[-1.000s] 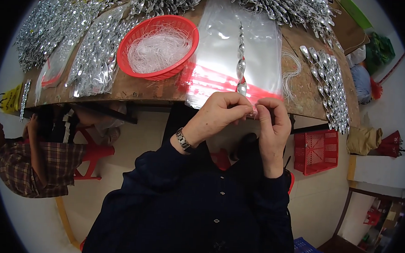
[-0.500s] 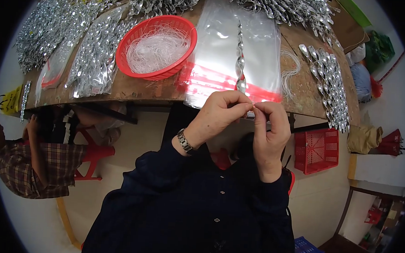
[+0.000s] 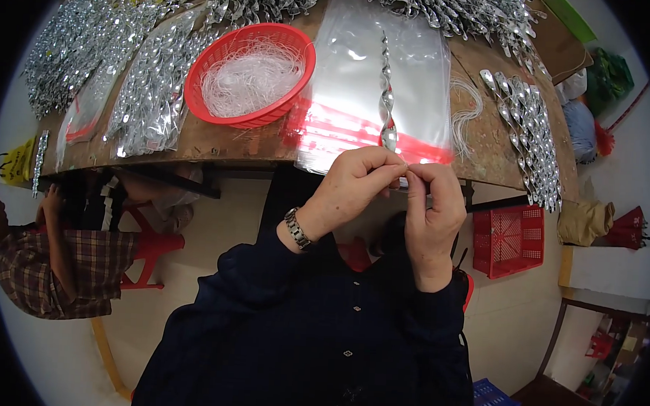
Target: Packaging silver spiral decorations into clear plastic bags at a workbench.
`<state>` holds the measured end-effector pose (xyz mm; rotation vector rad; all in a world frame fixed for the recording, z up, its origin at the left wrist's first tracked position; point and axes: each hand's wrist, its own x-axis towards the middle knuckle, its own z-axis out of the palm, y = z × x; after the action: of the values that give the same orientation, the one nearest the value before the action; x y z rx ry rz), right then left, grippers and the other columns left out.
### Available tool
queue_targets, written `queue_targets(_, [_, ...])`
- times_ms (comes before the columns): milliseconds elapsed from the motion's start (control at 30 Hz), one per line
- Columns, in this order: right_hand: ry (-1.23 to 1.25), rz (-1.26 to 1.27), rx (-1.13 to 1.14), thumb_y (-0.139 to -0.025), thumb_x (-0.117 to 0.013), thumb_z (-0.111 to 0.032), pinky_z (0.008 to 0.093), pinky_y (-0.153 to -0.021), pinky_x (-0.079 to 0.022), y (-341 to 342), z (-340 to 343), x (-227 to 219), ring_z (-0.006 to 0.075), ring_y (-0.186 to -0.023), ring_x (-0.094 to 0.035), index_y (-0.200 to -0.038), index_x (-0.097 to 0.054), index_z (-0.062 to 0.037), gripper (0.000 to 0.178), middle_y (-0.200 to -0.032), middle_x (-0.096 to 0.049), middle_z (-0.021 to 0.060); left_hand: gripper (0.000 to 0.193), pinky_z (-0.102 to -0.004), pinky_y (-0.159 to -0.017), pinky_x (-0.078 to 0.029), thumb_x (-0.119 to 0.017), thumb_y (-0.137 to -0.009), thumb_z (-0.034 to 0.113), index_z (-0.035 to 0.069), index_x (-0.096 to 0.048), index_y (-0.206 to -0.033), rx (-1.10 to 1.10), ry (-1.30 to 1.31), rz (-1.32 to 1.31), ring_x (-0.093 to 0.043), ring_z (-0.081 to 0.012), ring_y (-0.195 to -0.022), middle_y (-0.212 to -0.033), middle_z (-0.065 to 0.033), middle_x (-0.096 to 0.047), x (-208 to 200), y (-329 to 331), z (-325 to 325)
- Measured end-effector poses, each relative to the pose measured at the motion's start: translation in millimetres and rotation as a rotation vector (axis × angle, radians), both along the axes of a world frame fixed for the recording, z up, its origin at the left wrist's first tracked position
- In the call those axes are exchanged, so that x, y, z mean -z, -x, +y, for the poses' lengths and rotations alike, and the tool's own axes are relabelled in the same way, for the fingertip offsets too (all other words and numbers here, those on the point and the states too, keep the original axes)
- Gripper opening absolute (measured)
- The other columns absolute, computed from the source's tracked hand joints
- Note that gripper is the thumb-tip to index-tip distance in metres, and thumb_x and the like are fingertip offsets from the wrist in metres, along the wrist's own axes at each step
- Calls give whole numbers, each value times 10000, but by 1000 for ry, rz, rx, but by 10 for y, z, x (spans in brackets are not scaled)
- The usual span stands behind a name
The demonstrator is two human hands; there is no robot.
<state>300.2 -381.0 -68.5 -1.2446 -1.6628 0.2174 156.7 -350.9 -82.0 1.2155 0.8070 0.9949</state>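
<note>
My left hand (image 3: 351,187), with a metal-band watch on the wrist, and my right hand (image 3: 436,216) meet fingertip to fingertip at the table's front edge. Both are closed in a pinch. Whatever sits between the fingertips is too small to make out. A twisted silver icicle-shaped ornament (image 3: 387,103) points away from me, its wide end disappearing behind my left fingers. Under it lies a stack of clear plastic bags (image 3: 339,64) with red strips along the near end. Right of the bags rests a small bundle of white string loops (image 3: 463,122).
A red basket (image 3: 192,78) holds a tangle of clear-white string. Piles of silver twisted ornaments (image 3: 79,50) cover the left and back; a neat bundle of ornaments (image 3: 528,140) lies right. A red crate (image 3: 508,242) stands below the table. A person in plaid (image 3: 57,262) sits at left.
Hardly anything differs. My hands hold the same pinch at nearly the same spot, with only a tiny shift of the fingertips.
</note>
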Motion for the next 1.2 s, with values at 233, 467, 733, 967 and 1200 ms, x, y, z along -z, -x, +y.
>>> queue_targets(233, [12, -19, 13, -821, -622, 9, 313, -641, -460, -9, -1, 14, 249, -705, -594, -875, -613, -7, 57, -778, -596, 117, 146, -165, -571, -406, -546, -932, 121, 13, -633, -975, -16, -36, 47, -534, -28, -670, -782, 25, -596, 40, -21, -20])
queue_targets(467, [35, -99, 36, -812, -629, 9, 320, -621, -462, -23, 6, -18, 256, -688, -588, -861, -608, -11, 57, -768, -587, 120, 136, -210, -616, -438, -548, -912, 81, -19, -634, -948, -98, -238, 202, -548, -67, -677, -789, -11, -599, 90, -45, -14])
queue_targets(733, [-18, -115, 46, -799, -625, 37, 323, -603, -460, -4, 22, 19, 261, -678, -580, -860, -596, -9, 81, -765, -575, 120, 135, -212, -620, -442, -559, -904, 80, -27, -638, -932, -144, -257, 201, -557, -74, -684, -769, -17, -609, 76, -89, -14])
queue_targets(967, [-66, -116, 53, -791, -624, 59, 314, -589, -458, -3, 46, 60, 251, -668, -578, -858, -596, -6, 97, -767, -583, 113, 152, -195, -613, -444, -555, -919, 109, -11, -647, -935, -116, -86, 105, -550, -54, -674, -777, -3, -620, 69, -98, -10])
queue_targets(1200, [-116, -99, 34, -779, -626, 83, 306, -586, -459, 11, 66, 102, 243, -667, -579, -860, -602, -6, 123, -773, -589, 107, 168, -188, -594, -436, -552, -928, 139, 3, -651, -934, -86, 14, 50, -549, -45, -677, -774, 5, -626, 27, -72, -21])
